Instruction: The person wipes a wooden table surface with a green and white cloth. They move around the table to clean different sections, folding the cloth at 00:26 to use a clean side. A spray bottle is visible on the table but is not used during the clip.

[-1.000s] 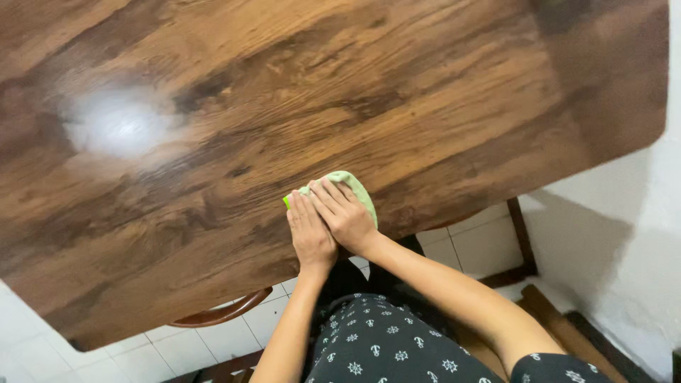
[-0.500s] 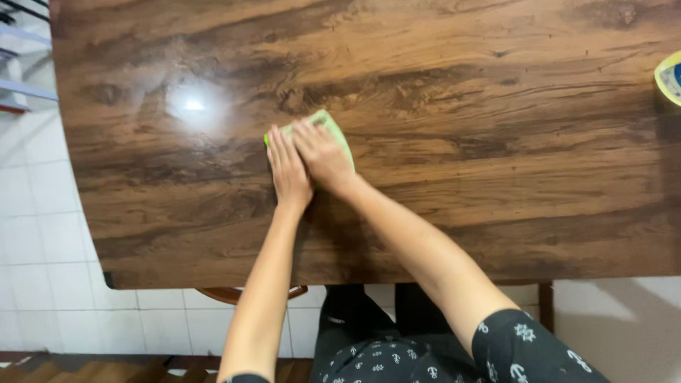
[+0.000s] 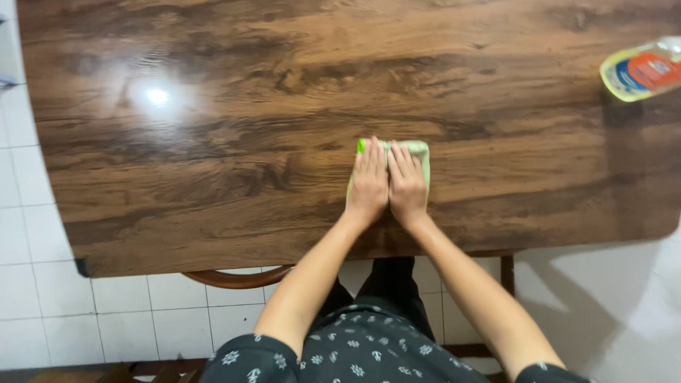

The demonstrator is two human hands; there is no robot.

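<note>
A bright glare sits in the upper left on the wooden table [image 3: 213, 177]. At centre, the left hand [image 3: 369, 186] and right hand [image 3: 406, 188] lie flat, side by side, palms pressing a green cloth [image 3: 418, 150]; neither grips it. Wiping looks under way; the next pass needs steady downward pressure. A bottle [image 3: 640, 69] lies upper right.

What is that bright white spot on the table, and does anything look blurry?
Head view: the white spot is glare from a lamp overhead, mirrored in the glossy wooden table. The bottle at the right edge is cut off and soft. Both hands, left hand and right hand, look fairly sharp on the green cloth.
</note>
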